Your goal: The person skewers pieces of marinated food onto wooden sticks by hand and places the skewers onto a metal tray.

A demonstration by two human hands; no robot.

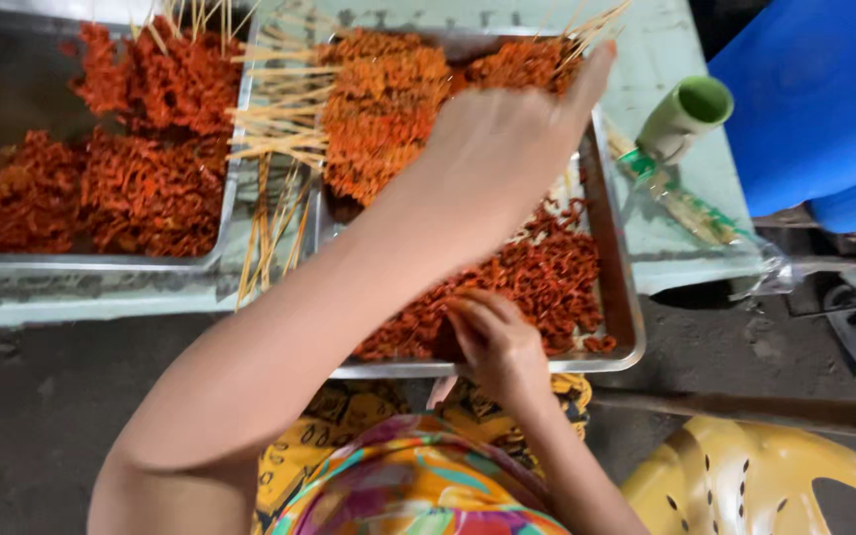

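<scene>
Left hand (507, 149) reaching far over metal tray (626, 317), fingers curled, grip unclear, right hand (495, 342) near, fingers bent into loose orange marinated meat (547, 277), skewered pile (383, 104) at tray's far end.

Near tray (626, 327) on the counter (666, 248) under both hands, loose meat pieces (547, 287) at the right hand (495, 342), finished skewers (383, 109) beyond the left hand (507, 149), second tray (225, 233) left, cup (686, 117) right.

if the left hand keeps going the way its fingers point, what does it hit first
Most likely the bundled orange skewers at the far end of the metal tray; the left hand points up and away toward them. Its height above them is unclear.
</scene>
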